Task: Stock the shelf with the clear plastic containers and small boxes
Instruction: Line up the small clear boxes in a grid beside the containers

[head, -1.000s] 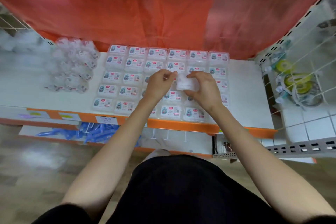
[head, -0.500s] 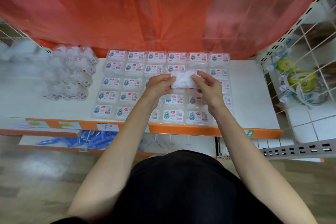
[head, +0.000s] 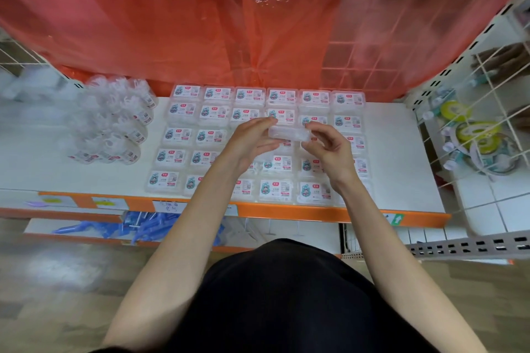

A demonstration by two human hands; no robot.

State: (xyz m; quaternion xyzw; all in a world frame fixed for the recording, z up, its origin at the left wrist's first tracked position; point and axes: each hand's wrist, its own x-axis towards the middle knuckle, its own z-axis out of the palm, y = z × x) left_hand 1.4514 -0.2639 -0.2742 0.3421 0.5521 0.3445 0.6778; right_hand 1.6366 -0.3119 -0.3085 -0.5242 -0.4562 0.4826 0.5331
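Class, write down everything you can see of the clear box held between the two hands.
The box is small, oblong, of clear, slightly cloudy plastic with rounded corners. It is turned edge-on to the camera, long side level, so no label shows. It is held above the rows of labelled boxes lying flat on the white shelf. The left hand pinches its left end, the right hand its right end. Its contents cannot be made out.
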